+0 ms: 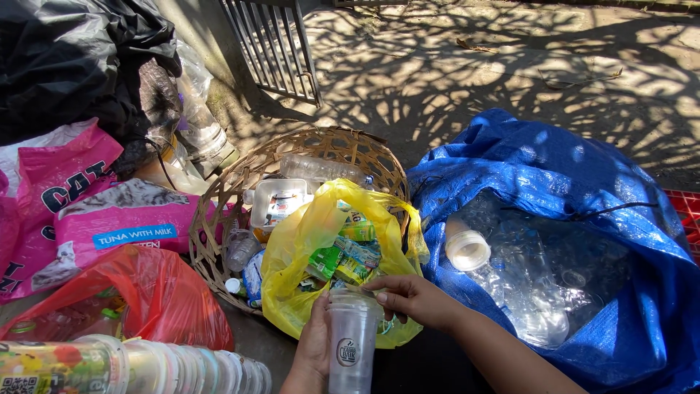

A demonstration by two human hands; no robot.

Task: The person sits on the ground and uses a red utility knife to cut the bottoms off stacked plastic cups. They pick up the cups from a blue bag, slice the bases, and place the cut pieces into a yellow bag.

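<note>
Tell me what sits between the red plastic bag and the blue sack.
In the head view, a woven basket holding a yellow bag of wrappers lies between the red bag and the blue sack.

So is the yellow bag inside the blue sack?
No, the yellow plastic bag sits in the woven basket, beside the blue sack.

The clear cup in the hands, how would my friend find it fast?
Start at the round woven basket and drop to the yellow bag in it. Just below, the left hand holds a clear plastic cup upright while the right hand touches its rim. Unlike nearby bottles, it has a round dark logo.
</note>
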